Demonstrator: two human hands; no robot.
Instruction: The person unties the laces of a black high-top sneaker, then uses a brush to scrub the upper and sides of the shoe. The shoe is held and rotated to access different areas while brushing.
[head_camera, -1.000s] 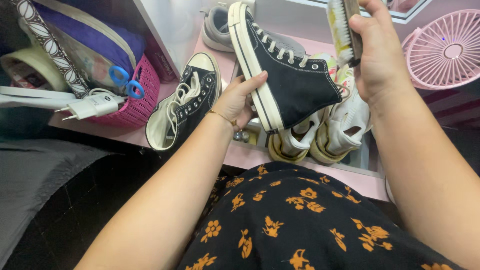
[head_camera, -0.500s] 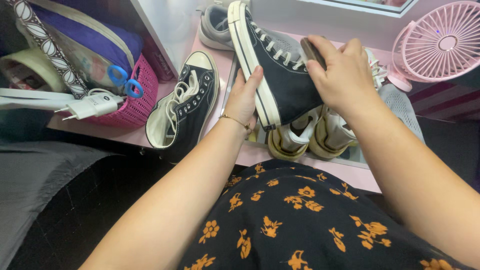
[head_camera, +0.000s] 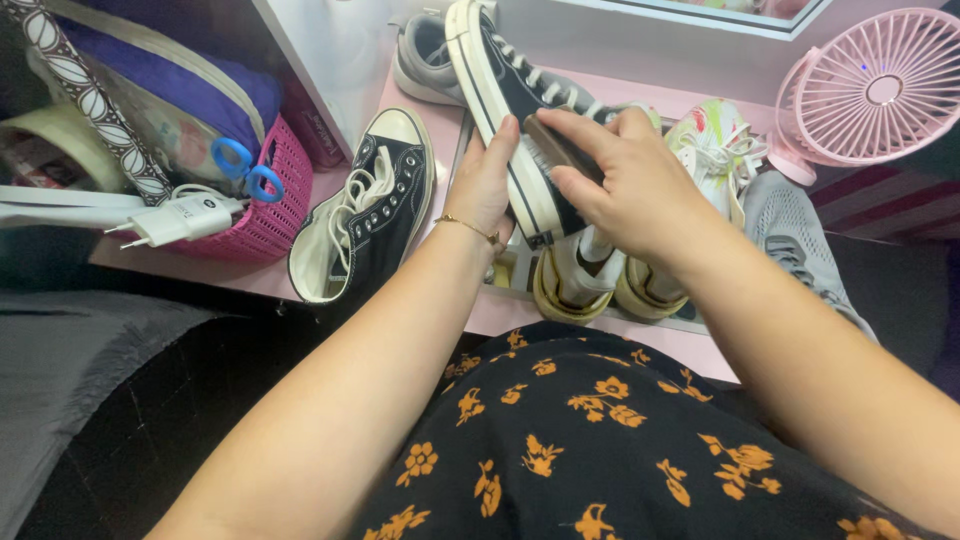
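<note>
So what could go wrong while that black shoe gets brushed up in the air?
1. The black canvas sneaker with the white sole is propped only by the left hand, so it might slip onto the yellow-soled shoes beneath.
2. The right hand presses a small dark brush on it; a hard stroke could push it toward the round pink fan.

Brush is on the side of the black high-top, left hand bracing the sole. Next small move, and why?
Probably a short stroke of the brush along the black sneaker toward its toe. The right hand presses the brush against the canvas side just above the white sole edge, and the left hand grips the sole from below, so the shoe looks braced for scrubbing.
</note>
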